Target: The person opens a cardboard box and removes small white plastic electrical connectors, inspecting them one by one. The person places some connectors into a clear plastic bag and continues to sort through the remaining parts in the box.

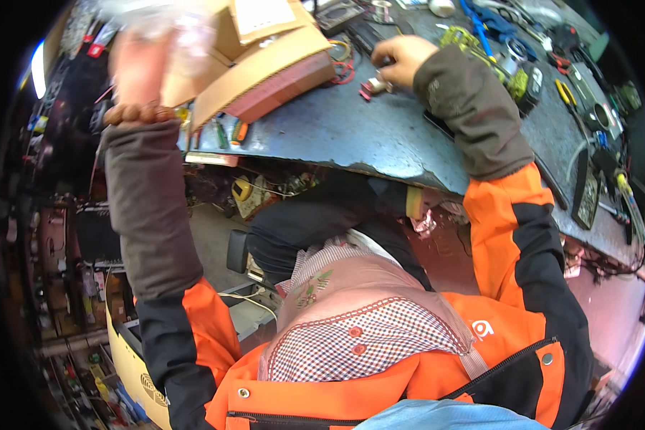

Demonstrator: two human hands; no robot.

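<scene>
My left hand [142, 68], with a brown bead bracelet at the wrist, is raised at the upper left and smeared by motion. A clear plastic bag [193, 32], blurred along with it, hangs at its fingers, beside an open cardboard box [265, 72]. On the bench, my right hand [407, 60] has its fingers curled in, with a small dark thing showing at the fingertips that I cannot make out. Just below those fingertips lies a small whitish part with a red end [371, 88].
The blue-grey workbench [308, 132] has a worn front edge. Screwdrivers and a small orange-handled tool [239, 131] lie by the box. A green-and-black power tool [527, 84], yellow-handled pliers [567, 97] and a black tray [586, 190] crowd the right side. Packed shelves [57, 287] stand at left.
</scene>
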